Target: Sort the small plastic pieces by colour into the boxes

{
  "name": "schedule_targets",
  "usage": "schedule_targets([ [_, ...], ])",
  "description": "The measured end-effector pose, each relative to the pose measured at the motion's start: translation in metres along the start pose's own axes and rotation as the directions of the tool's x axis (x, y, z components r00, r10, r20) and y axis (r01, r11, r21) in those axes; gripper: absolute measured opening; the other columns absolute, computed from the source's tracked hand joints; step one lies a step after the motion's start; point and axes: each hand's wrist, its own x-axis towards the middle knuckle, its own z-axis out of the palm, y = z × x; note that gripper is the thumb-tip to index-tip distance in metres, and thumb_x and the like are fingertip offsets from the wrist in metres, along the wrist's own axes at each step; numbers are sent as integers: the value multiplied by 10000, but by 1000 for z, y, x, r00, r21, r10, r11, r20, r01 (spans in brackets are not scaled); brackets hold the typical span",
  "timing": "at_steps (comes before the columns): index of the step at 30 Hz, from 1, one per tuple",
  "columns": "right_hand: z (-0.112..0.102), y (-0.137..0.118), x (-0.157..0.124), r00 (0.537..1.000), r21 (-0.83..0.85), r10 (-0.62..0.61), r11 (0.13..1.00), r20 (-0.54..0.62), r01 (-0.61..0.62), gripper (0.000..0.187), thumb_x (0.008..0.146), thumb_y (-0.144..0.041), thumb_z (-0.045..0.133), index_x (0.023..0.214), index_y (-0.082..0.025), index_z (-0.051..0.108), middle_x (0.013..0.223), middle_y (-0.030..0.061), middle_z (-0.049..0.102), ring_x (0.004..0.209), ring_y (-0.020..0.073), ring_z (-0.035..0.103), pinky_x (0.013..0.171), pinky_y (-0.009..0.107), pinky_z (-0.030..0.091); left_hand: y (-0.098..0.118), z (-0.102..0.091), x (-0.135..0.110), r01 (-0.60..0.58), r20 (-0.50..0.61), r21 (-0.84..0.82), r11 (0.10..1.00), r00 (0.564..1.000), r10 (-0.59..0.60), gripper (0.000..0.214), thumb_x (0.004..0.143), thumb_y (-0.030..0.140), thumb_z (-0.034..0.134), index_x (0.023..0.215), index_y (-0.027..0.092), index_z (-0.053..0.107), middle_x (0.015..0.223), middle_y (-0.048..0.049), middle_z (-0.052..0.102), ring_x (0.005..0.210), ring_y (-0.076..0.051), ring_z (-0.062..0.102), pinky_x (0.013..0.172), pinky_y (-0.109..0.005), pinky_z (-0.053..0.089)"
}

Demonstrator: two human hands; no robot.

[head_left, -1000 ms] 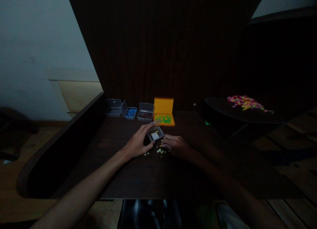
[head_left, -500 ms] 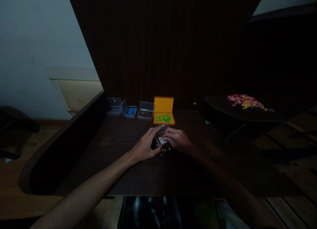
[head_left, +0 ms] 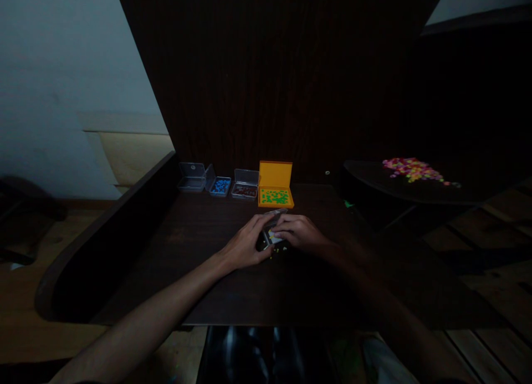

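Observation:
A small clear plastic box [head_left: 267,240] with its lid raised lies on the dark desk between my hands. My left hand [head_left: 248,242] grips its left side, thumb at the near edge and fingers along the lid. My right hand [head_left: 299,232] reaches in from the right with bent, closed fingertips inside the box, over a pale layer with yellow bits; what they pinch is too small to make out. Several tiny yellowish pieces [head_left: 278,250] lie loose just in front of the box.
Along the back stand an open orange box [head_left: 276,176] of green pieces, a clear box [head_left: 245,191] of dark reddish pieces, a clear box [head_left: 220,187] of blue pieces and another open clear box [head_left: 192,183]. A heap of colourful pieces [head_left: 413,169] lies on a side shelf at right.
The right fingertips have shifted slightly within the box, and the box's lid sits a little differently. My left hand keeps its hold. The view has moved slightly.

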Motion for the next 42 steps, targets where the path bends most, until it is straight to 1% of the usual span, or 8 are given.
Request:
schedule_targets([
  [3,-7,-3,0,995,69,31,997,-91,-25,223,915,-264,537,976,-181,735,918,77,700,846,173,637,780,289,504,-2,0,-1,3,-28,-1,1000,1000,-3,739,801,193,636,1447,234,280,1385,-118,465,1303,-247,452,1107,-455,398],
  [7,-17,-8,-3,978,151,132,983,-164,-107,221,882,-318,573,864,-160,728,766,54,667,647,130,582,575,225,458,-5,0,-2,38,-37,7,999,999,-38,747,800,211,644,1451,238,277,1366,-118,475,1285,-261,469,1091,-470,412],
  [9,-21,-11,-6,988,182,118,978,-101,-98,211,857,-310,594,789,-148,712,676,28,624,559,99,520,507,198,403,-7,-2,-2,49,-45,18,999,998,-48,748,797,217,651,1448,230,283,1363,-123,476,1281,-266,472,1088,-466,416],
  [11,-24,-13,-7,998,197,50,979,33,-55,183,832,-282,611,750,-145,700,614,1,583,522,83,482,504,192,382,-8,-4,-1,56,-56,30,998,997,-54,741,795,214,651,1444,224,291,1368,-124,472,1286,-267,469,1090,-458,415],
  [14,-23,-13,-8,973,176,8,983,231,-50,108,786,-243,645,778,-157,711,598,-21,574,516,78,484,525,192,373,-10,-8,-1,72,-70,51,996,995,-69,727,795,218,648,1436,212,305,1363,-122,475,1284,-263,475,1096,-444,412],
  [17,-18,-12,-8,946,84,66,992,316,-97,88,753,-237,681,813,-184,718,616,-28,596,546,88,525,543,197,362,-14,-12,-2,97,-86,78,992,992,-90,725,804,234,643,1440,213,297,1351,-118,480,1272,-258,485,1092,-441,419],
  [35,-6,-16,-6,939,51,43,997,341,-64,109,782,-184,647,851,-200,731,772,3,720,680,120,633,661,221,426,-17,-15,-2,115,-97,113,987,990,-104,731,819,257,640,1452,216,277,1346,-117,481,1267,-263,485,1090,-443,413],
  [42,0,-19,-8,944,94,6,995,330,-40,91,799,-221,657,847,-192,729,722,-10,697,650,104,610,694,228,422,-16,-15,-2,112,-94,101,989,990,-103,729,817,242,637,1453,217,281,1341,-117,487,1259,-265,491,1079,-446,425],
])
